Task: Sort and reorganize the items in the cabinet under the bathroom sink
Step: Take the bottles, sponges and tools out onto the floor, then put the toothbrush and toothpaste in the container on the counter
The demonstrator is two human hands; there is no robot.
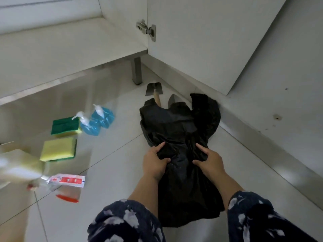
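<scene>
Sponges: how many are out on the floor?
2: one green-side-up sponge beside the blue pump bottles, one yellow-side-up sponge just nearer. The black bag may hide more.

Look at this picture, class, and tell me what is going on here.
A person crouches on the pale tiled floor beside an open white cabinet door. Both hands, left hand and right hand, grip a crumpled black plastic bag lying on the floor. Off to the left lie two green-and-yellow sponges and two blue pump bottles, apparently already taken out.
</scene>
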